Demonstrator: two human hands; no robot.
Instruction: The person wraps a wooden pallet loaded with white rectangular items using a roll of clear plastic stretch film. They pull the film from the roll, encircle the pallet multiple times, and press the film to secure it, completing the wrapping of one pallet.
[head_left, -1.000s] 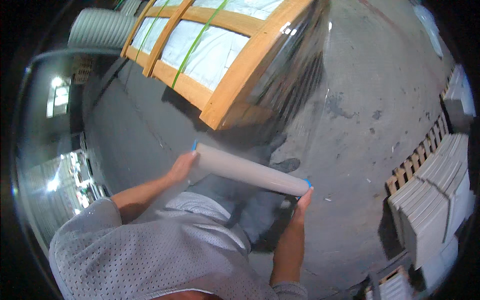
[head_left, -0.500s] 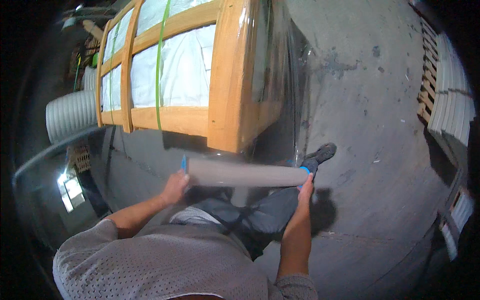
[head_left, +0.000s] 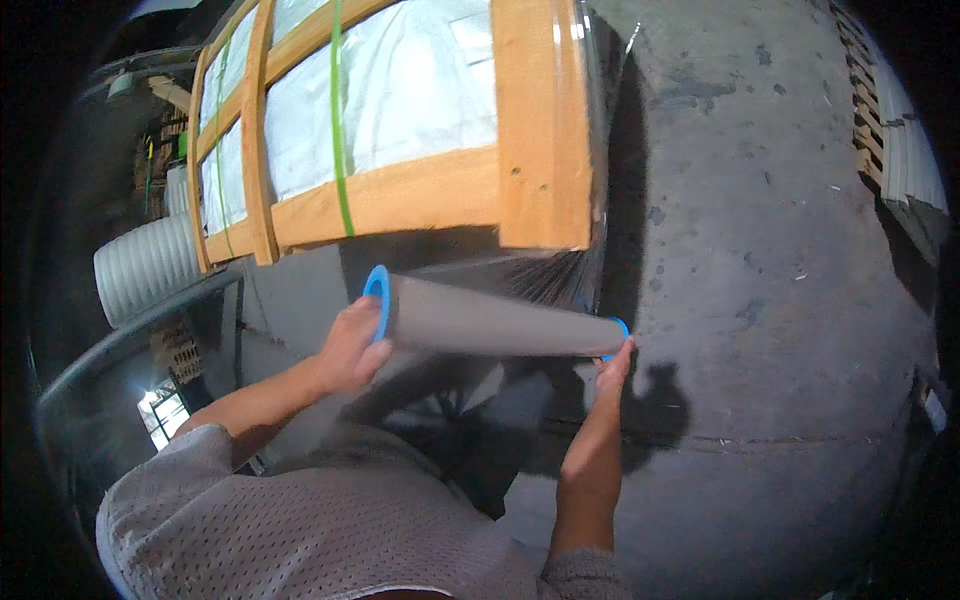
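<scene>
I hold a long roll of clear stretch film (head_left: 500, 318) crosswise in front of me, its left end slightly farther out than its right. My left hand (head_left: 350, 348) is closed at the blue end ring (head_left: 379, 284) on the left. At the other blue end ring (head_left: 622, 328), my right hand (head_left: 614, 366) grips the roll. Gathered strands of film (head_left: 555, 278) stretch from the roll toward the lower corner of a wooden crate (head_left: 545, 185). Shiny film covers the crate's right side. White wrapped contents (head_left: 415, 100) show between its slats.
Green straps (head_left: 340, 120) run over the crate. A ribbed white roll (head_left: 145, 265) and a curved grey pipe (head_left: 140, 325) lie at the left. On the far right, stacked pale panels (head_left: 910, 160) stand by wooden pallets (head_left: 866, 120). Grey concrete floor (head_left: 740, 300) spreads to the right.
The crate's near corner has shifted right and up in my view. The film roll's left end has risen, and its blue ring shows more fully. Both hands keep their hold.
</scene>
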